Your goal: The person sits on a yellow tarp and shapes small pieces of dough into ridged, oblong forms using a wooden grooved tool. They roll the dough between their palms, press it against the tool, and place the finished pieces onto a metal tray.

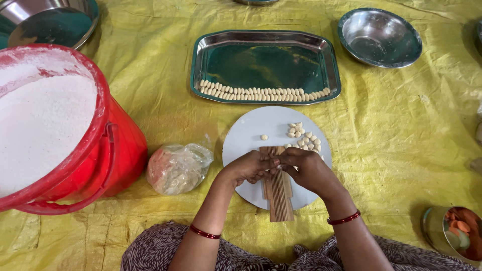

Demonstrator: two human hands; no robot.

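pressing two hands (278, 168) on one ridged board (277, 193)

Floor setup, yellow sheet throughout

Crinkled yellow plastic sheet (411, 130) covers the whole floor in view; creases and folds all over, glossy where light hits; soft even light, weak shadows under the objects; no walls, windows or furniture in frame; edges of the view cut off by steel vessel rims at top.

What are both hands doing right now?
Left hand: fingers curled, pressing on the ridged wooden board.
Right hand: fingers curled on the same board; anything pinched is hidden.
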